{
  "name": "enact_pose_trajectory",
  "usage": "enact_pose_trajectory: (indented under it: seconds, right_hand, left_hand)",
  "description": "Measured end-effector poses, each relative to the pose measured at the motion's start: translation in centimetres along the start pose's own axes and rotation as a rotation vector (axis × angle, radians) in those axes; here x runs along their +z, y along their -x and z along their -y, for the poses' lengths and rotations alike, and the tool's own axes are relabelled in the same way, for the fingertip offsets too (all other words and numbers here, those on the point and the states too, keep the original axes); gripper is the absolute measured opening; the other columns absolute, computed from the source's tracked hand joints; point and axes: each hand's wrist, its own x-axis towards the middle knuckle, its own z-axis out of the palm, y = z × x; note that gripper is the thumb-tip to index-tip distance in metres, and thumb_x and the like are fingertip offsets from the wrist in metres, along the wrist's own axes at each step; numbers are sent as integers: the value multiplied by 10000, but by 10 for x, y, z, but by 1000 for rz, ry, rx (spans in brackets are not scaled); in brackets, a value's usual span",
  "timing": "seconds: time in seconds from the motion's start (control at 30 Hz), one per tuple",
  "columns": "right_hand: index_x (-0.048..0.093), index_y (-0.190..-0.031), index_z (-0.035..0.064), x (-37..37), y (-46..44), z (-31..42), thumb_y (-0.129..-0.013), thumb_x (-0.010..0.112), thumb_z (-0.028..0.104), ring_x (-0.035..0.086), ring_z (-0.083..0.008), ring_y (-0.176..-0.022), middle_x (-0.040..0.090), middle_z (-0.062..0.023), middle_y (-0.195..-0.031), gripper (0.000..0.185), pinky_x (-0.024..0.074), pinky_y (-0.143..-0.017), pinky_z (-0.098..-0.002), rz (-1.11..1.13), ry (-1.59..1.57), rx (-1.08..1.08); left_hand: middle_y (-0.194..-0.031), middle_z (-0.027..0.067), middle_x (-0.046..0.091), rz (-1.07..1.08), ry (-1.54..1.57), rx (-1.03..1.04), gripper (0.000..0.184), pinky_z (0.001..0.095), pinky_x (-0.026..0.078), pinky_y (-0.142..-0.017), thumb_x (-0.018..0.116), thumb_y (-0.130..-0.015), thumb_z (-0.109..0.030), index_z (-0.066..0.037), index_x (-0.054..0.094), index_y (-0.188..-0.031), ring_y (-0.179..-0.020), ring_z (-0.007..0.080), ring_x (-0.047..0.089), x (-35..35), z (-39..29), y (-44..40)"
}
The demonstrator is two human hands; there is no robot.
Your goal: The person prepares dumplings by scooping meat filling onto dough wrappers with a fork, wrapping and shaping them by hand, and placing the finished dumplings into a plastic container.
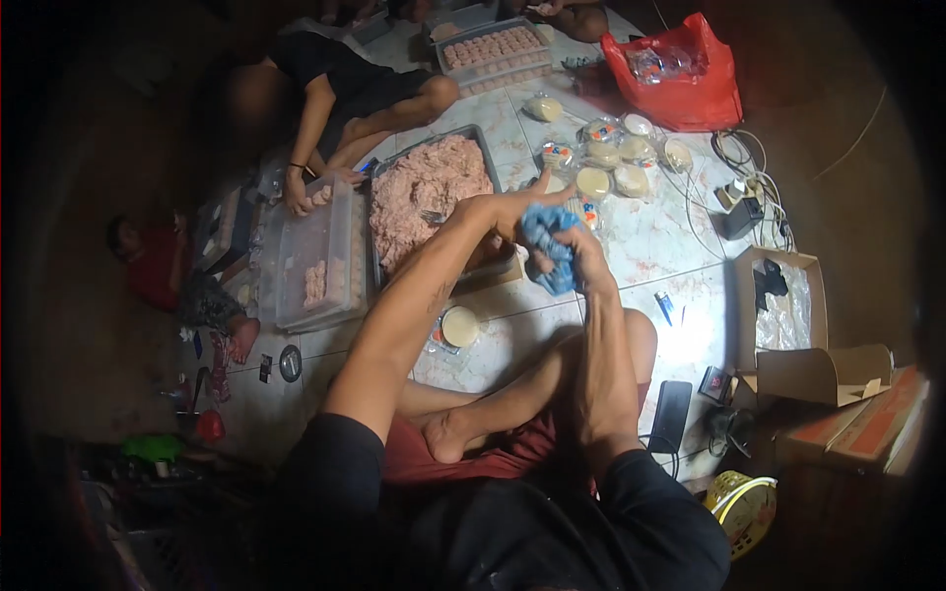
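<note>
A crumpled blue cloth (549, 234) is bunched in my right hand (588, 258), whose fingers are closed around it. My left hand (512, 209) reaches in from the left with its fingers stretched out, and the cloth lies against its palm side. Just left of my hands stands a grey tray (480, 138) heaped with pink minced meat (424, 192). A fork (432, 217) rests in the meat. Beyond my hands, several round pale wrappers in clear packets (593, 183) lie on the tiles.
Another person's hand (298, 192) is at a clear plastic box (296, 256) on the left. A box of meat portions (493, 49) stands at the back. Around the right side are a red bag (724, 94), cables (759, 163), a cardboard box (823, 286) and a phone (672, 414).
</note>
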Motion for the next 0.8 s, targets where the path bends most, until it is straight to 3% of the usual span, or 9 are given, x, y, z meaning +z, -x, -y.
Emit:
enact_pose_trajectory:
  seconds: [0.07, 0.13, 0.2, 0.27, 0.4, 0.43, 0.53, 0.6, 0.8]
  right_hand:
    - [644, -1132, -49, 9, 8, 4, -793, 604, 147, 655, -176, -870, 698, -100, -854, 394, 519, -835, -335, 55, 59, 104]
    - [679, -1069, -37, -6, 6, -13, -791, 615, 174, 665, -195, -831, 709, -115, -880, 355, 530, -783, -364, 67, 670, 215]
    - [704, -973, -21, -19, 0, -34, -813, 639, 228, 662, -196, -824, 713, -110, -895, 303, 521, -774, -376, -102, 790, 241]
    - [705, -993, -10, -17, -5, -32, -865, 628, 273, 648, -182, -870, 714, -91, -901, 321, 500, -815, -353, -625, 742, 108]
    - [660, -1151, -34, -6, -23, -36, -912, 602, 336, 686, -301, -861, 719, -167, -967, 445, 524, -786, -412, -642, 342, -361]
    - [660, -1151, -34, -20, -28, -46, -912, 602, 336, 686, -301, -861, 719, -167, -967, 445, 524, -786, -412, -637, 342, -356]
    - [619, -1224, -55, -80, -28, -70, -869, 634, 386, 682, -410, -992, 703, -249, -1055, 567, 524, -852, -464, -581, 1249, 128]
    - [609, -1218, -60, -100, -28, -76, -841, 639, 413, 628, -473, -1080, 664, -309, -1105, 606, 513, -887, -505, -419, 1434, -30]
    - [542, -1343, 97, -41, -28, -65, -781, 756, 290, 589, -479, -1118, 604, -295, -1181, 632, 495, -937, -515, -746, 1416, 226]
  left_hand:
    - [-1649, 225, 10, -136, -107, 6, 1318, 371, 318, -1168, 940, -570, -223, -110, 119, -1595, -1477, 334, 275, 4, 48, -19]
    - [-1646, 234, 51, -269, -224, 26, 1275, 400, 298, -1182, 924, -592, -213, -101, 139, -1590, -1480, 358, 268, -3, 65, -25]
    - [-1622, 236, 172, -979, 30, -19, 1112, 457, 287, -1182, 883, -664, -231, -87, 236, -1557, -1447, 400, 315, -14, 61, -25]
    - [-1564, 239, 316, -959, -246, -145, 992, 515, 273, -1176, 844, -720, -257, -67, 292, -1522, -1402, 397, 382, 8, 46, -20]
    - [-1511, 179, 403, -1234, -571, -120, 735, 611, 244, -1156, 665, -804, -109, -70, 388, -1483, -1309, 351, 481, 84, 69, -76]
    - [-1495, 139, 428, -1172, -566, 136, 641, 615, 260, -1156, 639, -833, -101, -92, 450, -1446, -1317, 341, 477, 93, 53, -72]
    - [-1439, 126, 492, -935, -817, 451, 606, 615, 293, -1140, 700, -807, -153, -92, 505, -1378, -1361, 290, 455, 95, 1, -24]
    - [-1412, 127, 514, -906, -628, 436, 602, 588, 324, -1125, 735, -784, -167, -89, 532, -1346, -1341, 294, 472, 95, -17, 3]
    - [-1194, 140, 651, -1127, 13, 217, 380, 390, 533, -870, 754, -811, -176, -77, 633, -1157, -1020, 289, 658, 81, -2, 71]
